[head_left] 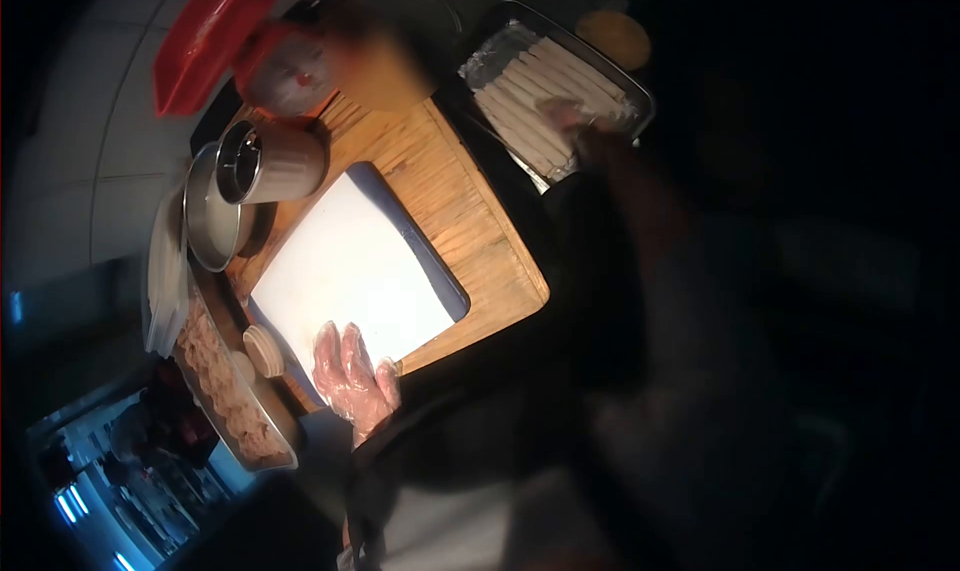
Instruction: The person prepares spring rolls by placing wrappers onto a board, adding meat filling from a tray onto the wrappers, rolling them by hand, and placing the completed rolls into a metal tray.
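My left hand [352, 379], in a clear plastic glove, rests at the near edge of a white cutting board [350, 256] with a dark blue border. Its fingers lie stretched out and slightly apart, with nothing in them. Off to the right, my right hand [585, 136] reaches over a metal tray [640, 96]. Pale, long rolls [540, 111] lie side by side in that tray, on foil or plastic. Shadow and blur hide the right fingers, so whether they grip a roll cannot be made out.
The cutting board lies on a wooden board [480, 231]. Left of it are a long pan of minced meat [225, 386], a small round stack of pale discs [263, 351], a metal bowl [205, 211] and a metal cup [275, 161]. Red containers [210, 41] stand at the back.
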The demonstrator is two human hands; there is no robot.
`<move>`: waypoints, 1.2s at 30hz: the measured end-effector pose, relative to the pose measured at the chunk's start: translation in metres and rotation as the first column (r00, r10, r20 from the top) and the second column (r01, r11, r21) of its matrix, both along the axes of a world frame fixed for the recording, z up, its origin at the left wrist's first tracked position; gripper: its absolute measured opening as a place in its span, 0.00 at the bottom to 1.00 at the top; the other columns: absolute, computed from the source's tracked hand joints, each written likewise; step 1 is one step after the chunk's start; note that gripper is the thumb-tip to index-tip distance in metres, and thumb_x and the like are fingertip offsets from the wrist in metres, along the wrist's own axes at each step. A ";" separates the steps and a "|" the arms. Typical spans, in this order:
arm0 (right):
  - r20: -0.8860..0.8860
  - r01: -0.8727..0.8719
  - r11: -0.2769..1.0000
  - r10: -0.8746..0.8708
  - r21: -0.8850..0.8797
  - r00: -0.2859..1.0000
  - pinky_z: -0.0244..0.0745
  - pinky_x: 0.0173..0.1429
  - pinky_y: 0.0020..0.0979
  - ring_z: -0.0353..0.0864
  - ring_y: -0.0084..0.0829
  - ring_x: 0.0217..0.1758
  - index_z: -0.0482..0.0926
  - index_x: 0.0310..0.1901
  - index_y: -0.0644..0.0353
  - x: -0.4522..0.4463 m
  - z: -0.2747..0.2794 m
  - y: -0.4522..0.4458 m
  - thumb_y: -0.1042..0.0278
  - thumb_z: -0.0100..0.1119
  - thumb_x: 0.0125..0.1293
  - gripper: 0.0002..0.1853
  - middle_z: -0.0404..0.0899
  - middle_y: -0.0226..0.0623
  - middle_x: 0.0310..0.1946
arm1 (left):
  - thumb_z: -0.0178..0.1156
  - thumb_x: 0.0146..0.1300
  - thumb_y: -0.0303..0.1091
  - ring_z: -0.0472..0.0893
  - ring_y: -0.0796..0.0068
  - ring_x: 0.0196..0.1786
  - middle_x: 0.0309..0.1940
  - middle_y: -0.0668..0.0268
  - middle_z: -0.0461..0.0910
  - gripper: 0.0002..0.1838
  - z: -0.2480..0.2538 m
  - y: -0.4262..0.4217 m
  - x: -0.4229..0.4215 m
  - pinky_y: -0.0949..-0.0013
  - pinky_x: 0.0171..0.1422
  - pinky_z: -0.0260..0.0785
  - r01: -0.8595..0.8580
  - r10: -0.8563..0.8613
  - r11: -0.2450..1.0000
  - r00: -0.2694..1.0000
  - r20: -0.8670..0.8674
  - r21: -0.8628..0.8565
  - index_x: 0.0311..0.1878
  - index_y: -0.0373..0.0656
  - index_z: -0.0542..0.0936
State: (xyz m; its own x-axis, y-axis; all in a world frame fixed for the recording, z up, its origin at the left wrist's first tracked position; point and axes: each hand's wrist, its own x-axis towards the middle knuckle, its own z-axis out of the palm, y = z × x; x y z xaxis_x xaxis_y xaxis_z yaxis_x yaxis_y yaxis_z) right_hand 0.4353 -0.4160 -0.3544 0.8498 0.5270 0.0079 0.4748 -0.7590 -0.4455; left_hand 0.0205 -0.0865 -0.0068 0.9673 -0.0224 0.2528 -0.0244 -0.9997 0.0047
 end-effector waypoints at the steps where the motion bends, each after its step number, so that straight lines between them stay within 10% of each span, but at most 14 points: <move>1: 0.194 -0.010 0.999 0.017 -0.038 0.981 0.74 0.37 0.40 0.79 0.38 0.34 0.78 0.43 0.56 -0.011 -0.012 0.008 0.62 0.49 0.67 0.11 0.80 0.38 0.33 | 0.59 0.61 0.39 0.67 0.47 0.67 0.66 0.50 0.67 0.28 0.001 -0.001 0.001 0.48 0.69 0.58 0.014 -0.014 1.000 1.000 -0.014 -0.025 0.66 0.42 0.71; 6: 0.501 0.165 0.969 -0.237 0.184 0.833 0.75 0.49 0.43 0.80 0.45 0.43 0.77 0.55 0.56 -0.041 -0.015 0.022 0.60 0.56 0.67 0.17 0.81 0.44 0.44 | 0.68 0.57 0.45 0.68 0.46 0.66 0.63 0.49 0.69 0.33 -0.004 0.016 0.005 0.48 0.68 0.61 0.017 0.032 0.909 0.993 0.111 -0.416 0.65 0.43 0.72; 11: 0.121 0.296 0.777 -0.428 0.555 0.896 0.67 0.67 0.39 0.70 0.43 0.63 0.69 0.68 0.55 -0.120 0.108 0.036 0.60 0.61 0.68 0.28 0.70 0.46 0.62 | 0.77 0.50 0.42 0.67 0.53 0.69 0.67 0.51 0.64 0.45 0.039 0.037 0.081 0.51 0.72 0.62 0.073 0.045 0.851 0.976 0.212 -0.519 0.70 0.44 0.66; 14: 0.060 0.255 0.644 -0.425 0.721 0.903 0.64 0.69 0.42 0.67 0.44 0.65 0.66 0.69 0.58 -0.166 0.218 0.047 0.68 0.62 0.67 0.30 0.66 0.48 0.63 | 0.77 0.50 0.38 0.60 0.50 0.74 0.72 0.51 0.54 0.54 0.022 0.036 0.131 0.52 0.78 0.55 -0.044 0.210 0.517 0.975 0.077 -0.855 0.75 0.40 0.52; 18: 0.187 -0.033 0.628 -0.181 0.778 0.965 0.62 0.73 0.42 0.62 0.44 0.71 0.63 0.71 0.55 -0.197 0.326 0.086 0.66 0.71 0.57 0.40 0.61 0.45 0.67 | 0.75 0.48 0.25 0.53 0.53 0.78 0.75 0.47 0.50 0.56 -0.029 0.068 0.189 0.56 0.81 0.46 0.226 0.100 0.179 0.964 0.246 -0.957 0.76 0.35 0.48; 22: 0.306 -0.290 0.840 0.157 0.459 0.939 0.60 0.75 0.45 0.54 0.48 0.78 0.57 0.75 0.50 -0.203 0.382 0.146 0.64 0.73 0.55 0.48 0.50 0.45 0.76 | 0.72 0.46 0.20 0.55 0.56 0.78 0.74 0.46 0.55 0.55 -0.007 0.054 0.190 0.61 0.81 0.46 0.177 0.123 0.099 0.974 0.188 -0.979 0.76 0.35 0.48; 24: -0.037 -0.135 0.650 0.245 0.748 0.969 0.60 0.75 0.45 0.54 0.48 0.77 0.55 0.76 0.49 -0.192 0.380 0.166 0.63 0.72 0.56 0.47 0.50 0.46 0.76 | 0.71 0.49 0.21 0.57 0.55 0.77 0.72 0.47 0.59 0.51 0.003 0.048 0.177 0.60 0.80 0.47 0.080 0.223 0.010 0.971 0.081 -0.997 0.75 0.36 0.52; 26: -0.334 0.144 0.457 0.368 0.878 0.868 0.61 0.74 0.43 0.55 0.50 0.77 0.52 0.77 0.52 -0.176 0.363 0.177 0.66 0.68 0.60 0.46 0.50 0.47 0.77 | 0.70 0.52 0.22 0.57 0.55 0.77 0.72 0.48 0.60 0.48 0.019 0.048 0.144 0.60 0.80 0.49 0.076 0.184 0.102 0.978 0.094 -0.992 0.74 0.37 0.54; 28: -0.253 0.171 0.299 0.261 0.939 0.931 0.68 0.68 0.39 0.67 0.41 0.69 0.62 0.72 0.59 -0.178 0.351 0.175 0.70 0.63 0.63 0.35 0.65 0.45 0.69 | 0.68 0.58 0.26 0.63 0.55 0.74 0.70 0.50 0.64 0.40 0.024 0.057 0.104 0.59 0.78 0.54 0.135 0.147 0.227 0.974 0.171 -0.964 0.72 0.38 0.60; 31: -0.190 0.182 0.338 -0.008 0.923 0.982 0.73 0.55 0.31 0.75 0.26 0.48 0.76 0.53 0.62 -0.186 0.332 0.152 0.73 0.60 0.66 0.14 0.76 0.33 0.47 | 0.64 0.62 0.28 0.82 0.64 0.51 0.47 0.58 0.82 0.11 0.037 0.064 0.026 0.61 0.58 0.74 0.175 0.204 0.406 0.939 0.276 -0.897 0.46 0.37 0.81; 34: -0.123 0.149 0.250 -0.115 0.957 0.986 0.74 0.47 0.26 0.74 0.20 0.40 0.75 0.37 0.59 -0.188 0.289 0.123 0.76 0.64 0.65 0.06 0.76 0.30 0.37 | 0.62 0.62 0.28 0.82 0.60 0.42 0.40 0.58 0.82 0.05 0.065 0.085 -0.054 0.60 0.49 0.74 0.252 0.184 0.624 0.873 0.452 -0.740 0.37 0.37 0.82; 36: -0.353 0.408 0.311 -0.219 0.858 0.910 0.75 0.38 0.25 0.73 0.21 0.31 0.72 0.35 0.59 -0.230 0.336 0.129 0.80 0.64 0.64 0.09 0.74 0.31 0.31 | 0.59 0.63 0.29 0.81 0.54 0.39 0.34 0.58 0.82 0.06 0.080 0.112 -0.099 0.59 0.47 0.74 -0.030 0.326 0.875 0.775 0.541 -0.483 0.36 0.36 0.83</move>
State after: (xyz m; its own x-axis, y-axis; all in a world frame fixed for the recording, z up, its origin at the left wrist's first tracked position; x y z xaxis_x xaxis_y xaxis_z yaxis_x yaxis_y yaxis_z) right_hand 0.2051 -0.2867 -0.0181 0.9874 -0.0298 0.1551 0.1569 0.0724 -0.9850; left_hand -0.0782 0.0250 0.0736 0.5909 0.3861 0.7083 0.0083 -0.8809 0.4733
